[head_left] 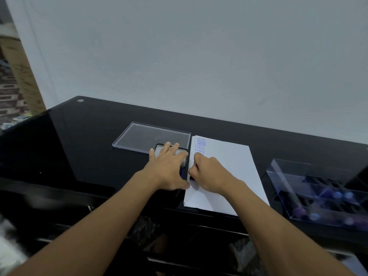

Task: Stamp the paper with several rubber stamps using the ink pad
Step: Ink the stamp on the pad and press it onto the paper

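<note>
Black glass desk (99,136), against a pale wall: I work at its near edge, both bare forearms reaching in from below. A stack of white paper (229,172) lies at centre, slightly askew, its left margin carrying a column of blue prints (200,145) that read AMENDED at the far end and SAMPLE nearer me. To the right, well apart from the paper, stands a clear box (288,176) holding stamps with blue and purple knobs (336,195); they are blurred. To the left, a clear lid (139,136) lies flat on the desk, just behind the pad. The ink pad (159,151), dark-rimmed with a grey face, sits just beside the paper's left edge. My left hand (169,168) rests flat on top of it, fingers straight and spread, thumb reaching the paper's edge. My right hand (209,174) is curled into a fist round a stamp (192,178), set down on the paper's left margin just below the last SAMPLE. Only a dark sliver of the stamp shows under my fingers; I cannot tell which stamp it is.
</note>
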Demonstrator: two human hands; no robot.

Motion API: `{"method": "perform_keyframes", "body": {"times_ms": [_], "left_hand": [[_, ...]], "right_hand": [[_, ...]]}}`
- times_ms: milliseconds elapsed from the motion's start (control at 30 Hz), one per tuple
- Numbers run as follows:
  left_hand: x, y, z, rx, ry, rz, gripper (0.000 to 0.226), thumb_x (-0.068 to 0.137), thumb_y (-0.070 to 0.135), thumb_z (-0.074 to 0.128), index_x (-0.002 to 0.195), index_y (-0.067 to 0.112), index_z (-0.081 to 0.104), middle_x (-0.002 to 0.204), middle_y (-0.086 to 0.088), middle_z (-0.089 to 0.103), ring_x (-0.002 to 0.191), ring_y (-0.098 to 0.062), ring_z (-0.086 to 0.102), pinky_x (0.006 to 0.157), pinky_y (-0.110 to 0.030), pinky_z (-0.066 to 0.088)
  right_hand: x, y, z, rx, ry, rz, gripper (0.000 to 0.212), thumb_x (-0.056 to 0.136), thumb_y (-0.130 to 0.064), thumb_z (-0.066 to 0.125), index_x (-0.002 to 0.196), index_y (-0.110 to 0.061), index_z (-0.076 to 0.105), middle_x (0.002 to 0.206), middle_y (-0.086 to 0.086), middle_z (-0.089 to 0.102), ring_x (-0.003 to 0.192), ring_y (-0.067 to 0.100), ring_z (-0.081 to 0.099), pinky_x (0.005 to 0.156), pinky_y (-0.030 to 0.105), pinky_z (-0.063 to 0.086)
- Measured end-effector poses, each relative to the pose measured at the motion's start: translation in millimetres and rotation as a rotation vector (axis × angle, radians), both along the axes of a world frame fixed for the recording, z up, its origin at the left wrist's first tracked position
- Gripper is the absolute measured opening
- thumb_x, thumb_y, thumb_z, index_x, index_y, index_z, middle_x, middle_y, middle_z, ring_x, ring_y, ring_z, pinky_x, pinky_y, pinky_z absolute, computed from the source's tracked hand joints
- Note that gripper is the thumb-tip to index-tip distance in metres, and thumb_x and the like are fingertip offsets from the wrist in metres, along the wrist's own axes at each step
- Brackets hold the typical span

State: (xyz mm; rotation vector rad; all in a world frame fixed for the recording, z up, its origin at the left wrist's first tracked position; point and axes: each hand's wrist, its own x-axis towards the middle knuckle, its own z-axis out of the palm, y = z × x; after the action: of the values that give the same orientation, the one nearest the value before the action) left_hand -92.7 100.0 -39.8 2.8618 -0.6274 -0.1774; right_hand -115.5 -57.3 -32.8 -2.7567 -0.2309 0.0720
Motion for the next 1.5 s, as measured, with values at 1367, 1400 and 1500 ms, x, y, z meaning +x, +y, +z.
{"method": "perform_keyframes", "body": {"times_ms": [1367,1400,1500], "left_hand": [[-3.2,1.5,-2.8,0.021,-0.016,0.011,0.091,0.081,0.059,0.068,0.155,0.030,0.023,0.168,-0.003,-0.002,0.154,-0.026,-0.011,0.118,-0.064,-0.002],[-3.5,1.8,-2.6,0.023,-0.020,0.012,0.090,0.082,0.059,0.067,0.155,0.029,0.023,0.168,-0.002,-0.002,0.154,-0.026,-0.011,0.118,-0.064,-0.002],[-4.2,3.6,-2.9,-0.001,-0.041,0.031,0.082,0.088,0.057,0.061,0.155,0.028,0.023,0.168,-0.001,-0.002,0.154,-0.024,-0.010,0.119,-0.063,-0.002]], "right_hand": [[-7.1,2.5,-9.2,-0.007,-0.082,-0.047,0.017,0.101,-0.025,0.042,0.091,-0.013,0.038,0.071,0.006,0.050,0.059,0.021,0.042,0.050,0.031,0.029],[-7.7,2.8,-8.7,-0.012,-0.083,-0.048,0.017,0.101,-0.026,0.042,0.090,-0.013,0.038,0.071,0.005,0.050,0.059,0.020,0.042,0.050,0.031,0.028],[-7.5,2.0,-3.4,-0.036,-0.057,-0.053,0.022,0.101,-0.027,0.041,0.082,-0.017,0.035,0.072,0.004,0.049,0.059,0.019,0.041,0.051,0.031,0.029]]}}
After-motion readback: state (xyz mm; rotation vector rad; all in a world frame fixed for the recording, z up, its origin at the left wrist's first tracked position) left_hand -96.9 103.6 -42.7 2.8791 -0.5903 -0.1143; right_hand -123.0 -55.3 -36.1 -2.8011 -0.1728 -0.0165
